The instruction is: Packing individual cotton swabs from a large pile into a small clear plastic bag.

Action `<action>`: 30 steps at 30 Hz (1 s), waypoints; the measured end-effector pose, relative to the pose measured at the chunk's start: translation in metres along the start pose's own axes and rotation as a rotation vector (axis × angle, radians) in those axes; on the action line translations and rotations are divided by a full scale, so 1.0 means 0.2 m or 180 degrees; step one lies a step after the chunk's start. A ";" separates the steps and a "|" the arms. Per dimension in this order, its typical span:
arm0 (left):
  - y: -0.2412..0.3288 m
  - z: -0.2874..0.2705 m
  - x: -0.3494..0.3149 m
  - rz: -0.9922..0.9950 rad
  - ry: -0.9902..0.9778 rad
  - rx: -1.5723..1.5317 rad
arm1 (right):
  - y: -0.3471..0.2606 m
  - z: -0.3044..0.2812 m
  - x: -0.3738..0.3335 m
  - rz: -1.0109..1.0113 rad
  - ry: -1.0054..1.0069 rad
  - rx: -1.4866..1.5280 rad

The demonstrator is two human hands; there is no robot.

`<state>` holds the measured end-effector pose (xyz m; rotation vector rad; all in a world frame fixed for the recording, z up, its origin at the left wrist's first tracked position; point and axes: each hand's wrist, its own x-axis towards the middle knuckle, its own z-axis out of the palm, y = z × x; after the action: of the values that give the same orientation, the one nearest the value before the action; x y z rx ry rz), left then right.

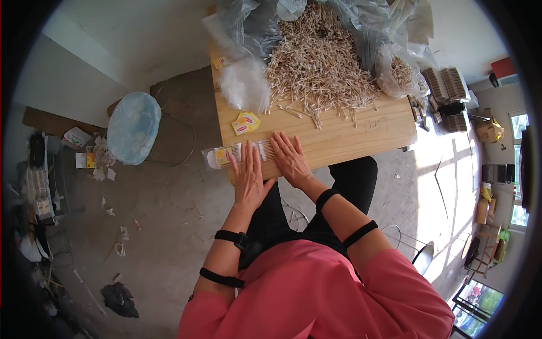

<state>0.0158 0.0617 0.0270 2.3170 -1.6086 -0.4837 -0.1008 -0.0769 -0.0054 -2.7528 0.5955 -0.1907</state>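
Observation:
A clear plastic packet [214, 159] with a yellow-and-white card lies along the near left edge of the wooden table. White-tipped cotton swabs [265, 150] show in it between my hands. My left hand [249, 179] rests flat across the packet, fingers stretched out and thumb turned toward the right. Beside it, my right hand [291, 160] also lies flat, its fingertips at the right end of the swabs. Both palms face down, and what lies beneath them is hidden.
A large heap of loose cotton swabs [319, 62] covers the back of the table [361, 133], among grey plastic bags [248, 28]. Yellow cards [245, 123] and a stack of clear sleeves [244, 85] lie at the left. A blue-covered stool [134, 129] stands left of the table.

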 end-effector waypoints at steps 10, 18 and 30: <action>-0.31 -0.10 -0.05 -0.0146 0.0067 0.0312 | -0.01 0.00 0.02 -0.0068 0.0004 -0.0013; -0.39 -0.01 -0.05 0.0199 0.0462 -0.0523 | -0.10 0.04 0.08 -0.0232 0.0050 0.0020; -0.45 0.01 -0.06 0.0439 0.0477 -0.0878 | -0.20 0.08 0.14 -0.0413 0.0139 0.0208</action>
<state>0.0866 0.1024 -0.0104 1.9777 -1.5130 -0.4565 -0.0581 -0.0495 -0.0048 -2.7312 0.4139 -0.2956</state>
